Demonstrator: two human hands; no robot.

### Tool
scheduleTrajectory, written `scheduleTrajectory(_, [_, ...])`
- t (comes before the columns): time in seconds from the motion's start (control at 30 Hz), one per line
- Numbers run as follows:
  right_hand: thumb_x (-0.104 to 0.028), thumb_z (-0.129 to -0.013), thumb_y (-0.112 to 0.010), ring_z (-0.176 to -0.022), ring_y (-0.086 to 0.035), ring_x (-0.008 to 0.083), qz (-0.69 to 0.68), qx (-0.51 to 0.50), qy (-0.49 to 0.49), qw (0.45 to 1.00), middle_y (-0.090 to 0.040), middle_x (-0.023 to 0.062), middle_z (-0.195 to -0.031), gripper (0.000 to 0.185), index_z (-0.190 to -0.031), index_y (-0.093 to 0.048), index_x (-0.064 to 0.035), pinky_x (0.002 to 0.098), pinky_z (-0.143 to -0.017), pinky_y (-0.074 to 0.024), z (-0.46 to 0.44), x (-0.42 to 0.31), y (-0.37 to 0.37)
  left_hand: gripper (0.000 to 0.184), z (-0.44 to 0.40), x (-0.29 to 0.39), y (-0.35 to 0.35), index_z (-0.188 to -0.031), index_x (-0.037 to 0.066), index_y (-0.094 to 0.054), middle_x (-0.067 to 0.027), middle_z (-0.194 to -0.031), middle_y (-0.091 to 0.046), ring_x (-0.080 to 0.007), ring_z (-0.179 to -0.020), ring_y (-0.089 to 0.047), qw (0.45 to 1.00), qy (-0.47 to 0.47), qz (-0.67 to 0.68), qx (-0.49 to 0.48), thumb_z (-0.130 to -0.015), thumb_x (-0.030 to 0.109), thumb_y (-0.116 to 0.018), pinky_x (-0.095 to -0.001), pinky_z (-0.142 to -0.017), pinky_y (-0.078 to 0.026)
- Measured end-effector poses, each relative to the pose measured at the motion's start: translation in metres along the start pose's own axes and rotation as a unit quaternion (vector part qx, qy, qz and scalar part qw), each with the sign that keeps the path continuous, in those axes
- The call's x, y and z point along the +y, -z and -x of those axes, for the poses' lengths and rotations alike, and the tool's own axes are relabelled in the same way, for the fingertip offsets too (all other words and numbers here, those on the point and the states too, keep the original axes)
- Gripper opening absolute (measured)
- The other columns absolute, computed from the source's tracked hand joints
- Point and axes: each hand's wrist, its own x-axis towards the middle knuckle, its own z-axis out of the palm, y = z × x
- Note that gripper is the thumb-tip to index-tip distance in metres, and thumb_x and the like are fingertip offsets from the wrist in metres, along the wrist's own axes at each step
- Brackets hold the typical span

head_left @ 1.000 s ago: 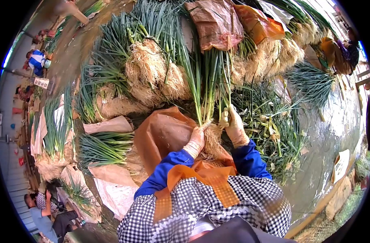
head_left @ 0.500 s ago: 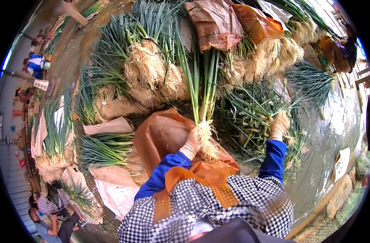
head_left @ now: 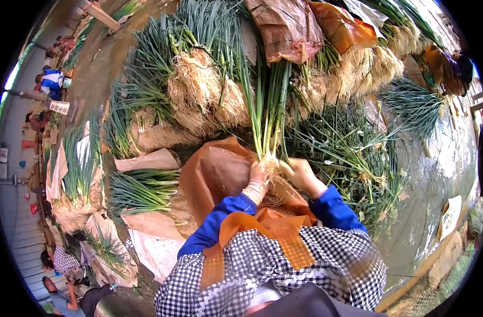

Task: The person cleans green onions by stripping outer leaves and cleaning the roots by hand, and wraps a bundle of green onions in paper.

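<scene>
My left hand point(head_left: 259, 178) is closed around the root end of a bunch of green onions point(head_left: 268, 121), whose white bases and pale roots point(head_left: 279, 191) hang over my lap. The long green leaves point away from me. Just right of the bunch, my right hand point(head_left: 300, 174) has its thumb and fingers pinched together at the lower end of a single green onion leaf point(head_left: 283, 143). An orange-brown apron point(head_left: 215, 171) covers my lap under both hands. Tangled loose leaves point(head_left: 341, 158) lie on the ground beyond my right hand.
Large stacks of green onions with matted roots point(head_left: 194, 84) stand ahead. Brown and orange sacking point(head_left: 286, 31) covers some bundles. A smaller bundle point(head_left: 143, 190) lies at left between wrappings. Wet floor point(head_left: 431, 169) spreads to the right. Other people point(head_left: 54, 82) sit at the far left.
My right hand has come from the loose leaf pile on the right in to the bunch. My left hand keeps hold of the green onions in nearly the same place.
</scene>
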Motion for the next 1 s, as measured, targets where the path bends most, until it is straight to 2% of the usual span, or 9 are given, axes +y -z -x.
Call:
scheduleTrajectory(0.13, [-0.030,-0.085,-0.061,-0.064,-0.062,0.0280,-0.114,0.082,-0.245,0.959,-0.065,0.0129,-0.072,0.024,-0.087,-0.064,-0.0055,0.0341,-0.061,-0.0493,0.053,0.034,0.096,0.010,0.019,0.006,-0.017,-0.089,0.001,-0.059,-0.0069,-0.070,-0.058,-0.0180,-0.057,-0.056,0.974,-0.088,-0.208,-0.013,-0.088,0.012,-0.058,-0.0276,-0.051,-0.048])
scheduleTrajectory(0.2, [-0.029,-0.085,-0.061,-0.070,-0.063,0.0282,0.387,0.054,-0.299,0.871,-0.065,0.0138,-0.076,0.025,-0.091,-0.064,-0.0055,0.0355,-0.064,-0.0505,0.061,0.090,0.132,0.013,0.026,0.004,-0.023,-0.097,0.001,-0.059,-0.0074,-0.074,-0.060,-0.0169,-0.061,-0.057,0.960,-0.057,-0.272,0.033,-0.087,0.010,-0.057,-0.0258,-0.051,-0.047])
scheduleTrajectory(0.27, [-0.031,-0.085,-0.059,-0.076,-0.064,0.0265,0.429,0.171,-0.137,0.876,-0.066,0.0133,-0.083,0.027,-0.095,-0.063,-0.0071,0.0364,-0.067,-0.0509,0.044,0.101,0.124,0.015,0.037,0.000,-0.039,-0.099,0.000,-0.059,-0.0069,-0.075,-0.060,-0.0157,-0.062,-0.057,0.957,-0.053,-0.281,0.040,-0.087,0.010,-0.058,-0.0234,-0.052,-0.047])
scheduleTrajectory(0.37, [-0.033,-0.089,-0.055,-0.070,-0.060,0.0148,-0.069,0.095,-0.201,0.973,-0.065,0.0048,-0.075,0.029,-0.095,-0.066,-0.0068,0.0284,-0.065,-0.0479,-0.023,0.014,0.072,0.016,0.037,0.002,-0.030,-0.100,0.001,-0.060,-0.0063,-0.075,-0.060,-0.0156,-0.061,-0.057,0.957,-0.050,-0.283,0.033,-0.088,0.011,-0.058,-0.0241,-0.052,-0.047])
scheduleTrajectory(0.53, [-0.033,-0.091,-0.053,-0.062,-0.050,0.0069,-0.512,0.012,-0.155,0.845,-0.059,-0.0029,-0.079,0.028,-0.101,-0.064,-0.0087,0.0212,-0.057,-0.0419,-0.122,0.069,0.001,0.017,0.042,0.001,-0.033,-0.099,0.002,-0.060,-0.0057,-0.075,-0.060,-0.0147,-0.060,-0.056,0.953,-0.045,-0.301,0.004,-0.089,0.015,-0.056,-0.0239,-0.052,-0.047])
scheduleTrajectory(0.77, [-0.037,-0.090,-0.055,-0.065,-0.051,0.0075,-0.533,0.078,-0.103,0.836,-0.057,-0.0051,-0.073,0.030,-0.087,-0.065,-0.0087,0.0246,-0.061,-0.0426,-0.128,0.043,-0.038,0.012,0.039,-0.001,-0.028,-0.096,0.003,-0.060,-0.0053,-0.077,-0.059,-0.0158,-0.062,-0.057,0.959,-0.056,-0.279,0.015,-0.090,0.013,-0.055,-0.0253,-0.054,-0.048])
scheduleTrajectory(0.9, [-0.026,-0.087,-0.053,-0.064,-0.059,0.0260,-0.172,0.286,-0.072,0.940,-0.065,0.0134,-0.075,0.022,-0.088,-0.064,-0.0064,0.0342,-0.060,-0.0458,-0.132,0.090,-0.063,0.009,0.037,-0.011,-0.029,-0.093,0.004,-0.060,-0.0051,-0.074,-0.059,-0.0155,-0.058,-0.056,0.966,-0.069,-0.247,0.025,-0.089,0.011,-0.056,-0.0254,-0.050,-0.046])
scheduleTrajectory(0.93, [-0.016,-0.093,-0.052,-0.067,-0.052,0.0081,-0.250,0.236,-0.084,0.935,-0.061,-0.0006,-0.080,0.020,-0.099,-0.063,-0.0006,0.0212,-0.061,-0.0441,-0.120,0.077,-0.056,0.008,0.041,-0.015,-0.039,-0.092,0.004,-0.060,-0.0050,-0.073,-0.059,-0.0153,-0.057,-0.055,0.968,-0.071,-0.237,0.037,-0.089,0.010,-0.057,-0.0253,-0.049,-0.045])
scheduleTrajectory(1.0, [-0.020,-0.093,-0.052,-0.067,-0.052,0.0075,-0.265,0.190,-0.109,0.939,-0.060,-0.0016,-0.081,0.024,-0.099,-0.063,0.0007,0.0213,-0.060,-0.0435,-0.095,0.049,-0.046,0.007,0.044,-0.017,-0.044,-0.091,0.004,-0.060,-0.0051,-0.071,-0.058,-0.0151,-0.054,-0.054,0.965,-0.077,-0.245,0.043,-0.089,0.010,-0.057,-0.0249,-0.047,-0.044])
